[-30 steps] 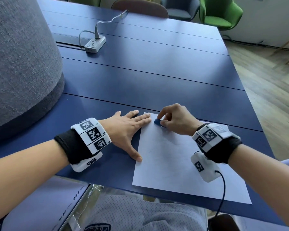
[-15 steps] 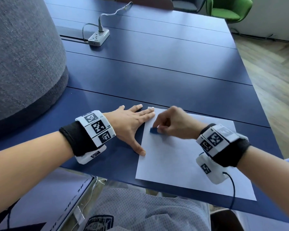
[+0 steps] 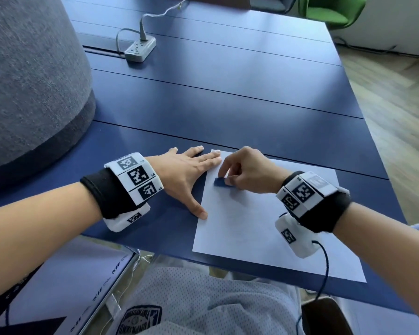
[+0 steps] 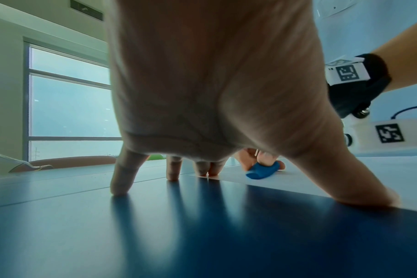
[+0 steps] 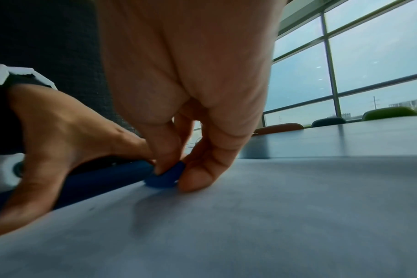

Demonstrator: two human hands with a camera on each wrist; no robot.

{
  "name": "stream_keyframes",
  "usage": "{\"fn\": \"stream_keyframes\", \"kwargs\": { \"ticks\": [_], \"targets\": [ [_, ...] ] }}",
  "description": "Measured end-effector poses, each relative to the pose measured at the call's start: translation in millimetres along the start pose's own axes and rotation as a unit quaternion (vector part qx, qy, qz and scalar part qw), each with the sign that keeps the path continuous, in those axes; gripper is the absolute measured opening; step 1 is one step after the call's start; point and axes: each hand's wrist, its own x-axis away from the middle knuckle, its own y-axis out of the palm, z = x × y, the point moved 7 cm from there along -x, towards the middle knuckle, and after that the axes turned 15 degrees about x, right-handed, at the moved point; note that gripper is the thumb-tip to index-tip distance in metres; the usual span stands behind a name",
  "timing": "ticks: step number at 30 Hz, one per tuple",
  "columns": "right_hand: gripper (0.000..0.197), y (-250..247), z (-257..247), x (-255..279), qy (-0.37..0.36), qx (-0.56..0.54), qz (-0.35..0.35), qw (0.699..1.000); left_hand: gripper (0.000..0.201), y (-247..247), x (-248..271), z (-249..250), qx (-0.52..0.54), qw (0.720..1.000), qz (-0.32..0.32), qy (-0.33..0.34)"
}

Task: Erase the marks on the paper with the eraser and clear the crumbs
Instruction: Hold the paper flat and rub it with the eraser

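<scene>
The paper (image 3: 264, 228) lies flat on the blue counter (image 3: 228, 97), its near edge close to the counter's front edge, and both hands are arranged round its far left corner for a reason that reads plainly: 1 hand anchors, the other rubs. The left hand (image 3: 186, 175) is spread flat, palm down, mostly on the counter just left of the sheet, with its straight, released fingers (image 4: 212, 167) reaching onto the paper's top corner and its thumb planted at the left edge lower down; that span likely keeps the thin sheet from sliding or buckling under the rubbing. The right hand (image 3: 249, 174) is arched over the same corner, wrist raised, knuckles up, its fingers (image 5: 202, 169) curled down and pinching the small blue eraser (image 3: 221, 182) between thumb and fingertips. The eraser sits on the paper, near its left edge and just right of the left hand's fingers, and looks pressed to the sheet at a low angle in the left wrist view, which suits a scrubbing stroke. Faint grey smudging shows on the paper below the eraser; whether any marks remain under the hand I cannot tell, and no crumbs are clear enough to pick out. A power strip (image 3: 139, 49) lies well away at the counter's far side.
</scene>
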Motion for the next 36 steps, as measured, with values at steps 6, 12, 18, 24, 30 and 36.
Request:
{"fn": "stream_keyframes", "kwargs": {
  "ticks": [6, 12, 18, 24, 30, 36],
  "targets": [
    [0.021, 20, -13, 15, -0.071, 0.017, -0.095, 0.993, 0.138, 1, -1, -2, -0.009, 1.0, -0.003, 0.002],
    [0.025, 21, -14, 22, -0.075, -0.019, -0.062, 0.995, 0.138, 0, -3, -1, -0.009, 1.0, 0.0, -0.001],
    [0.022, 13, -10, 16, -0.045, -0.005, -0.031, 0.999, 0.138, 0, -2, -2, -0.011, 1.0, -0.002, -0.006],
    [0.023, 37, -37, 43, -0.128, 0.007, -0.145, 0.981, 0.139, 0, -1, -2, -0.01, 1.0, 0.001, -0.001],
    [0.023, 28, -33, 36, -0.113, 0.008, -0.072, 0.991, 0.139, 2, -3, -4, -0.009, 1.0, -0.002, -0.003],
    [0.023, 32, -36, 43, -0.111, 0.011, -0.072, 0.991, 0.139, 2, -3, -3, -0.012, 1.0, -0.005, -0.001]
  ]
}}
